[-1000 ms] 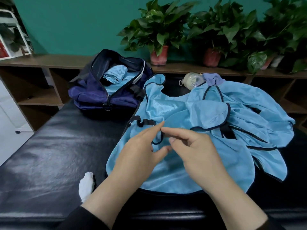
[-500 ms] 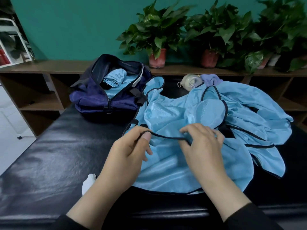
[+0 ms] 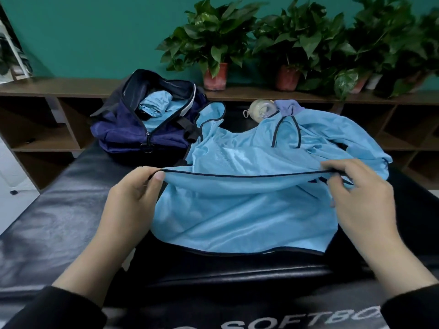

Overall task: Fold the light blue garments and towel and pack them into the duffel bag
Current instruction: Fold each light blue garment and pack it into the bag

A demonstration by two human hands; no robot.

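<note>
The person holds a light blue garment [image 3: 237,210] by its dark-trimmed edge [image 3: 237,175], stretched taut between both hands above the black table [image 3: 59,210]. The left hand [image 3: 133,198] pinches the trim's end at 9 o'clock between thumb and curled fingers [image 3: 158,178]; the right hand [image 3: 363,200] grips the other end at 3 o'clock, fingers curled over the cloth.

To do this fold well, the person should probably keep the edge level and tight, carry it over in one even sweep so the halves meet squarely, then smooth out wrinkles before folding again.

The garment is thin, shiny and slippery-looking, with dark binding along its borders. It lies across the table's middle, its far part bunched toward 1 o'clock. The navy duffel bag [image 3: 133,136] sits open at 11 o'clock, blue cloth already inside.
</note>
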